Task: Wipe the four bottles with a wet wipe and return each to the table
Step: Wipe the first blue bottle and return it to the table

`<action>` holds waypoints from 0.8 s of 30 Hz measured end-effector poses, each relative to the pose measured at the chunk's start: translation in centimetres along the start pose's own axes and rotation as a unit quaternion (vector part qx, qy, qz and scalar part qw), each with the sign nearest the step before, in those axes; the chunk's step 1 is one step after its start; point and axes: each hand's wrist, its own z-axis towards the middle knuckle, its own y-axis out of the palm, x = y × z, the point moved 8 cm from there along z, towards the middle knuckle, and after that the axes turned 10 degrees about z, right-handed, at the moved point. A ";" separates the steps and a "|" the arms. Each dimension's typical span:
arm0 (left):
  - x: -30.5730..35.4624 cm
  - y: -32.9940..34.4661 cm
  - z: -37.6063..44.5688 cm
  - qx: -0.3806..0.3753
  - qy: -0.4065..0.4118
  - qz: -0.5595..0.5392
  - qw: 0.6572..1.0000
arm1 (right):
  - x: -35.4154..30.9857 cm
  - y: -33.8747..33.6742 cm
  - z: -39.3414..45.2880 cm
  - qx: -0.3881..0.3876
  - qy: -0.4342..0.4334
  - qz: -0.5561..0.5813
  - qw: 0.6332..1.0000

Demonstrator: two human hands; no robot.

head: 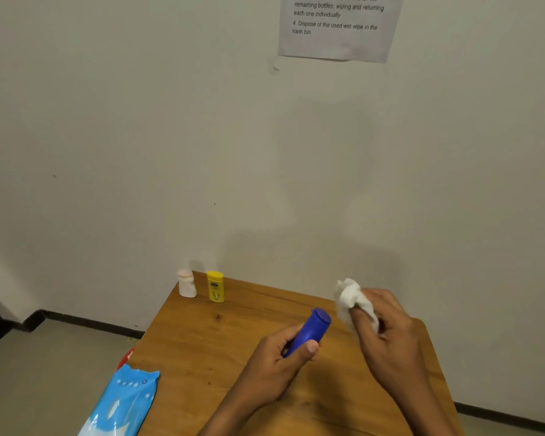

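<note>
My left hand (276, 361) grips a blue bottle (310, 330) above the wooden table (202, 347), its cap end tilted up and to the right. My right hand (387, 328) holds a crumpled white wet wipe (350, 297) just right of the bottle's cap, a small gap between them. A white bottle (187, 283) and a yellow bottle (215, 286) stand upright side by side at the table's far left corner. Only three bottles are in view.
A blue and white wipes pack (123, 404) lies on the table's near left edge, with something red (127, 357) partly hidden behind it. The table stands against a pale wall bearing a printed instruction sheet (337, 26). Grey floor lies to the left.
</note>
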 end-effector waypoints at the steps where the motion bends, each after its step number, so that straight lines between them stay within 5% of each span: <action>1: 0.0 0.1 0.0 0.006 -0.001 -0.011 1.000 | 0.0 1.2 -0.2 -0.033 0.020 0.028 0.999; 3: -0.1 0.0 0.1 0.021 -0.013 -0.034 0.999 | 0.3 4.5 -1.5 -0.106 0.078 0.089 0.987; 7: -1.6 -0.9 0.0 0.061 -0.045 -0.062 0.995 | 0.8 7.0 -3.9 -0.097 0.115 0.124 0.981; 12: -3.0 -3.7 -0.1 0.154 -0.073 -0.097 0.981 | 1.5 7.4 -4.8 -0.197 0.080 0.034 0.977; 18: -2.7 -3.0 0.2 0.123 -0.095 -0.094 0.983 | 1.0 4.5 -0.4 -0.048 0.096 0.153 0.982; 21: -2.2 -2.3 0.3 0.147 -0.091 -0.120 0.978 | 1.2 7.5 -1.6 -0.084 0.120 0.164 0.976; 24: -2.5 -3.1 0.2 0.202 -0.095 -0.137 0.965 | 0.3 9.2 -4.5 -0.080 0.028 0.096 0.992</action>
